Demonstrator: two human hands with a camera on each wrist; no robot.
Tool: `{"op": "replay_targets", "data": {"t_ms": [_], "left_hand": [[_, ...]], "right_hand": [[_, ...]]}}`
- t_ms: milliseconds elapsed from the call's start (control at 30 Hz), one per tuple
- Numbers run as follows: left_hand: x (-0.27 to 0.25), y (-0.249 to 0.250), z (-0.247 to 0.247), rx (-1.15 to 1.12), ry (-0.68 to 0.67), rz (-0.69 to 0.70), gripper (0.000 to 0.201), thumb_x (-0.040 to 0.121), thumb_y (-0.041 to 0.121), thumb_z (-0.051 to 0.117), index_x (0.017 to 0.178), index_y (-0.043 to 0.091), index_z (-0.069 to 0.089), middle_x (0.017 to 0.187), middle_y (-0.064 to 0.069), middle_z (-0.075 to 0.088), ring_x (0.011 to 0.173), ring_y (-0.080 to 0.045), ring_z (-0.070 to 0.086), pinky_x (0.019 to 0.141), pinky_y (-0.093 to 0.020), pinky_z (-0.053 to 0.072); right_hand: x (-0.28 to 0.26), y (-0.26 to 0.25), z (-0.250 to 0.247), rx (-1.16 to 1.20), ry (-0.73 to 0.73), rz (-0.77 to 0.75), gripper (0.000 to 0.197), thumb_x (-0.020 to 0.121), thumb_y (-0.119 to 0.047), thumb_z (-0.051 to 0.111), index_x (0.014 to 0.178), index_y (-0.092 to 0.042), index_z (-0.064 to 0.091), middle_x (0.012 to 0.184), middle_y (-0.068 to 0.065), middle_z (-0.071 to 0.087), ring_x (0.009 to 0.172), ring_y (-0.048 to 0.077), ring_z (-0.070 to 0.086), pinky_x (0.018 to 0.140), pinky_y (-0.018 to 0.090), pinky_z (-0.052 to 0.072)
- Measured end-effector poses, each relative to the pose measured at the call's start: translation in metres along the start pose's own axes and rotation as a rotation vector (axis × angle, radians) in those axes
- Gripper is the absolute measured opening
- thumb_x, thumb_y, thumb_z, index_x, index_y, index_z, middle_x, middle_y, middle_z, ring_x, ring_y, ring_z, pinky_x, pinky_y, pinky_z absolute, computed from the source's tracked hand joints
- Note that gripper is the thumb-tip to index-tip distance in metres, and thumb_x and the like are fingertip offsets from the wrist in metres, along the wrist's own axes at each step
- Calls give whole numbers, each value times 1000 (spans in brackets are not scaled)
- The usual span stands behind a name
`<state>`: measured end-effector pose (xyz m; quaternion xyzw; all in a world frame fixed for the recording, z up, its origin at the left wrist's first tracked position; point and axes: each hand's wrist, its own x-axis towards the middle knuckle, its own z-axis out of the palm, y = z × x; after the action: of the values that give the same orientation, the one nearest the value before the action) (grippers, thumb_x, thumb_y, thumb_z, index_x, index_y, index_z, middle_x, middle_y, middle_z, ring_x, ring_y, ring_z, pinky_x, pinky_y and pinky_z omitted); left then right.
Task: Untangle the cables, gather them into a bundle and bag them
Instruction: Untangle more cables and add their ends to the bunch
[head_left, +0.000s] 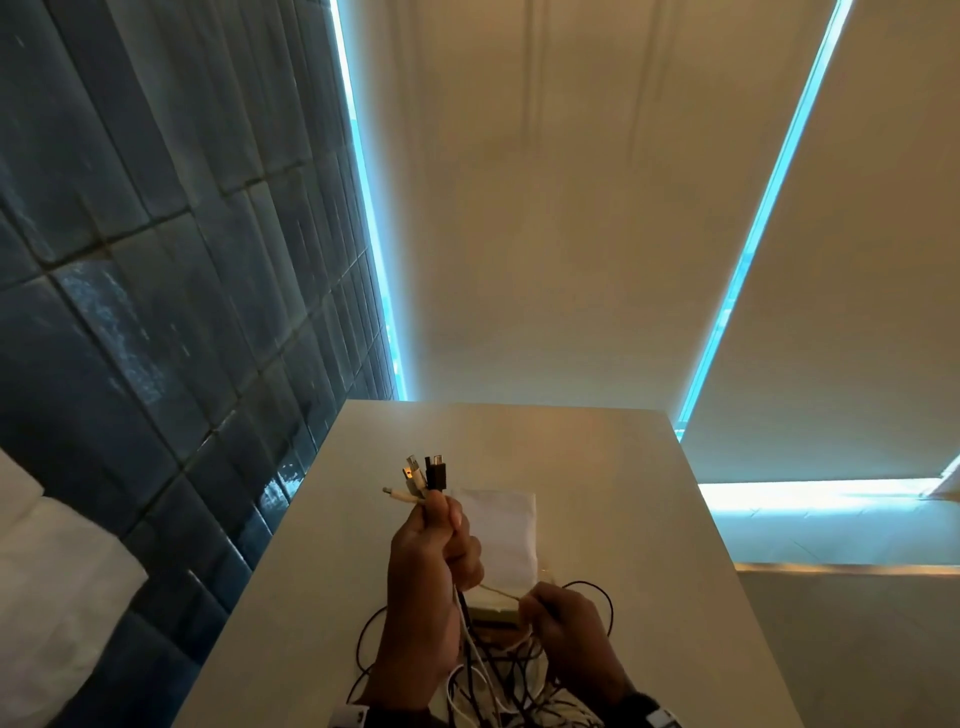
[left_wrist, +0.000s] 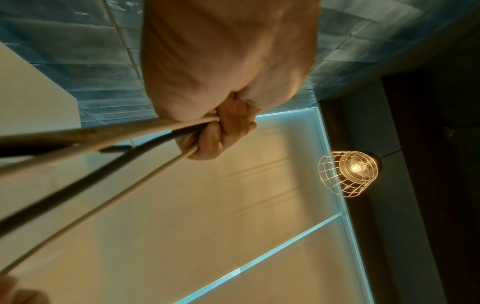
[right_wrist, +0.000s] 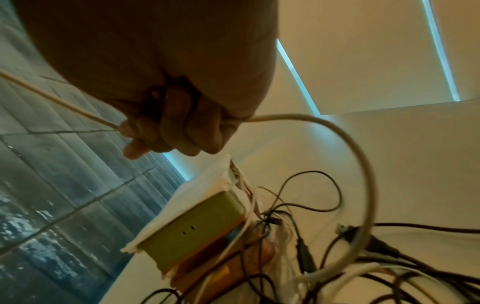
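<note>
your left hand (head_left: 434, 558) grips the plugs (head_left: 423, 475), your right hand (head_left: 558, 613) pinches a white cable (right_wrist: 324, 127); these limp, light cables (head_left: 498, 675) likely snag, so hold near the plugs.

Lit caged lamp (left_wrist: 349, 173), tiled wall (head_left: 156, 260)

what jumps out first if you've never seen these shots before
The left hand, raised over the pale table, grips a fan of cable plugs, black and white, sticking up past its fingers. Nearer the camera, the right hand pinches a white cable above a tangle of cables.
</note>
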<state>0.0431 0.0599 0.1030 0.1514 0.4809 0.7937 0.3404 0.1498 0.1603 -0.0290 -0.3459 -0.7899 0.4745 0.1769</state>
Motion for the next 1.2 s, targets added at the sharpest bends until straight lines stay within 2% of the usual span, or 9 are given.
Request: {"op": "replay_targets", "data": {"t_ms": [233,333,400,500,633,733,833,1000,1200], "left_hand": [[1,-6,-8,186,56,-65,35,100,32,34,75,9,44,49,-4,36,39,-12,24,40,-24,17],[0,-10,-9,383,93,-115,39,102,34,32,82,5,50,66,-14,63,48,-21,53,42,-25,37],[0,-9,-9,417,109,-158,41,103,34,33,90,2,55,81,-16,68,64,-23,64,47,-29,49],[-3,0,-7,291,92,-176,39,103,31,33,86,2,52,70,-11,70,61,-19,68,46,-28,50],[-3,4,-2,-65,110,-145,35,96,33,41,71,8,43,56,-8,44,45,-21,49,51,-31,43],[-1,5,-4,-137,59,-94,32,85,37,45,68,10,41,53,-1,36,41,-11,29,42,-25,29],[-3,5,-6,-69,9,-62,33,85,38,44,69,9,43,54,-2,40,40,-10,24,41,-23,24],[-5,2,-4,-122,-17,-35,33,86,36,44,68,8,44,51,0,32,41,-9,22,41,-23,22],[-10,7,-2,-152,-23,4,31,88,31,44,66,8,45,51,0,30,42,-9,22,43,-25,20]], "right_hand": [[-6,-55,-21,339,125,-34,21,89,-18,63,69,-15,67,54,-4,53,52,9,43,52,27,35],[-17,-95,-33,465,33,-171,20,91,-10,59,72,-11,66,52,-5,51,46,8,40,46,20,32],[-25,-110,-35,538,-77,-183,18,92,-3,55,77,0,64,61,-5,65,49,3,54,48,13,40],[-28,-109,-33,571,-188,-149,18,93,3,52,79,10,62,85,-3,74,60,11,63,53,14,47],[-23,-95,-23,503,-235,-70,29,94,0,52,68,-8,63,52,-10,56,51,6,48,53,17,43],[-17,-76,-12,392,-175,-55,28,92,-12,58,64,-17,62,59,-7,57,62,7,54,63,28,51],[-14,-52,-3,300,-128,-51,21,83,-32,58,66,-21,61,64,-4,57,68,13,57,72,43,52],[-10,-34,4,304,-71,-95,34,91,-8,55,61,-25,55,60,-6,51,62,7,49,61,26,43],[-8,-16,6,262,-3,-75,35,91,-1,55,61,-19,51,55,-10,50,56,-1,44,57,13,36]]}}
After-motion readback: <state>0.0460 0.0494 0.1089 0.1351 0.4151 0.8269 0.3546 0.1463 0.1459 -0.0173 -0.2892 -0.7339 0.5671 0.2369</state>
